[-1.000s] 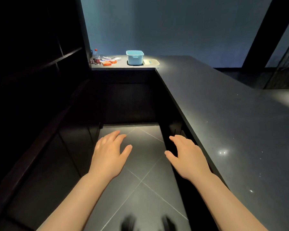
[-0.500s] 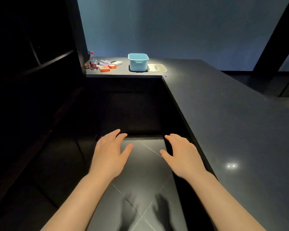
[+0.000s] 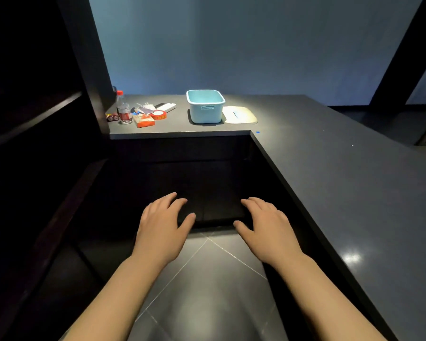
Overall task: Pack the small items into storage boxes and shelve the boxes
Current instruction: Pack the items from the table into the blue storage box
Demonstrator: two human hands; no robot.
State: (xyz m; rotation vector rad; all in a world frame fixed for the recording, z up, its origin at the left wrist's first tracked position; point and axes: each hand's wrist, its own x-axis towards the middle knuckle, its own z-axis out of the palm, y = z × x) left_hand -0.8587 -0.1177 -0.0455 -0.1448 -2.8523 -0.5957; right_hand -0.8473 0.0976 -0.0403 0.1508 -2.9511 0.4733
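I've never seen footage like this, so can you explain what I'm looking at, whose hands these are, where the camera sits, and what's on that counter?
There is no machine here. A camera worn on a person's head looks forward and down, so you see their own arms. The left hand and right hand hang open in the air above a dark tiled floor, holding nothing. Ahead, a dark counter wraps around to the right. On its far end stand a light blue storage box, open on top, with a pale lid lying flat beside it. Left of the box sits a cluster of small items: a bottle, a red tape roll, an orange packet and others too small to name.
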